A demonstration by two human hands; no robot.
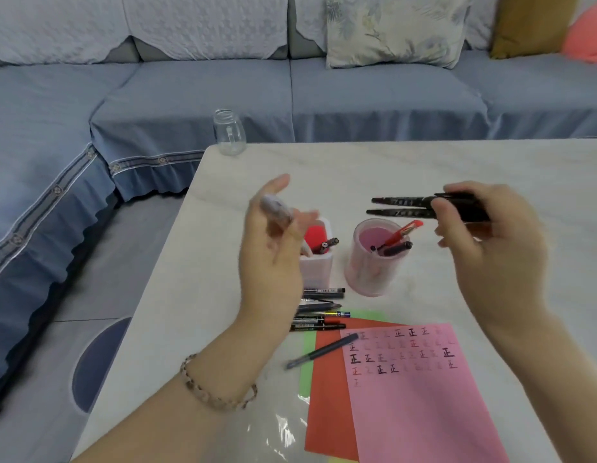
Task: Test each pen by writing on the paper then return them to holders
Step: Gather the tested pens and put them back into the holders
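Currently: right hand [490, 235] pinches two black pens [404, 207], tips toward 9 o'clock, above pink holder [370, 272]. Left hand [273, 252], blurred, fingers curled round pale pen [276, 208]. Pink paper [424, 396] at 6 o'clock.

We look across a pale marbled table [424, 165] toward a blue L-shaped sofa [290, 95] that runs along the far side and down the left. White lace covers [203, 25] drape its backrest. At far right sit a floral pillow [394, 28], a mustard cushion [531, 25] and a coral cushion [587, 38]. On the left, near us, grey floor [90, 262] carries a dark blue circle [100, 355]. Light is soft and even.
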